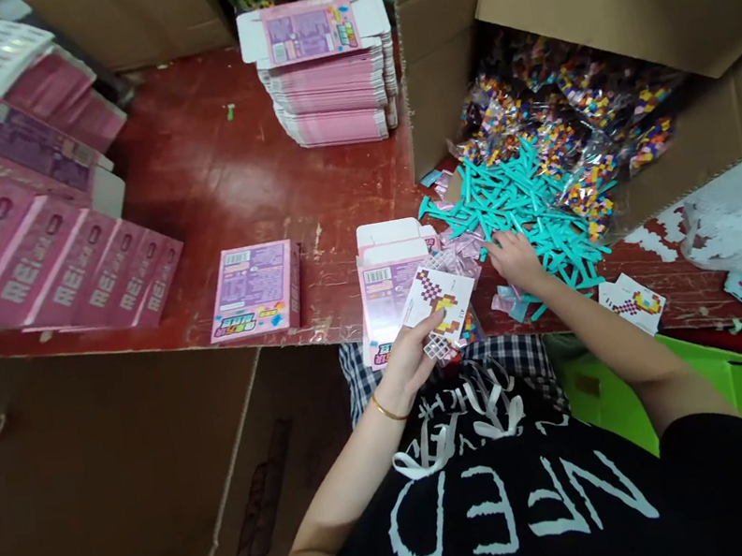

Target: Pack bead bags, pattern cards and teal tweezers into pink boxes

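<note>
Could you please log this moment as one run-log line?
left hand: holds pattern card against open pink box | right hand: on teal sticks | nearby: closed pink box on table

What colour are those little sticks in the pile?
Turquoise: the sticks by the right hand show best in the head view.

Table (219,180): dark red. Folded box (255,290): pink. Sticks (529,204): teal. Card (442,299): white, checkered multicolour figure.

Pink carton (385,299): top flaps open, upright at the surface (221,189) edge. White pattern card (438,297): tilted against the carton front. Teal sticks (529,204): loose heap, right of the carton.
</note>
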Action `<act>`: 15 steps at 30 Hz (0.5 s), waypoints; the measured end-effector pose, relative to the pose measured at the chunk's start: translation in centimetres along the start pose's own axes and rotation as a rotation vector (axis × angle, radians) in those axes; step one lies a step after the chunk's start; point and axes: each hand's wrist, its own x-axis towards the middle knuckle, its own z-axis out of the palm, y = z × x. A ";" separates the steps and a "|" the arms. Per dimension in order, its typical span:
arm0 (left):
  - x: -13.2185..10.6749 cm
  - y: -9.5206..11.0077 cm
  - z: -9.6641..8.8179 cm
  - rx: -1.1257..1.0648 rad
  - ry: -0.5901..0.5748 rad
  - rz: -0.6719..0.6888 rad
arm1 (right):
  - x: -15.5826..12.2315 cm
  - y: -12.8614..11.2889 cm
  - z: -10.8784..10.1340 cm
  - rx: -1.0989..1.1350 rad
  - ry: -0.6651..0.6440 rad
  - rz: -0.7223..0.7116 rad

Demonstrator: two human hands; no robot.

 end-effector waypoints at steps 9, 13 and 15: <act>0.4 -0.4 0.4 0.053 0.056 0.087 | -1.5 -1.6 -9.2 0.881 0.358 0.269; 0.4 -0.6 0.7 0.030 0.016 0.122 | -2.5 -6.3 -11.1 1.088 -0.077 0.088; 0.4 -0.7 0.8 0.055 -0.008 0.166 | -2.4 -8.5 -10.1 1.065 -0.081 0.008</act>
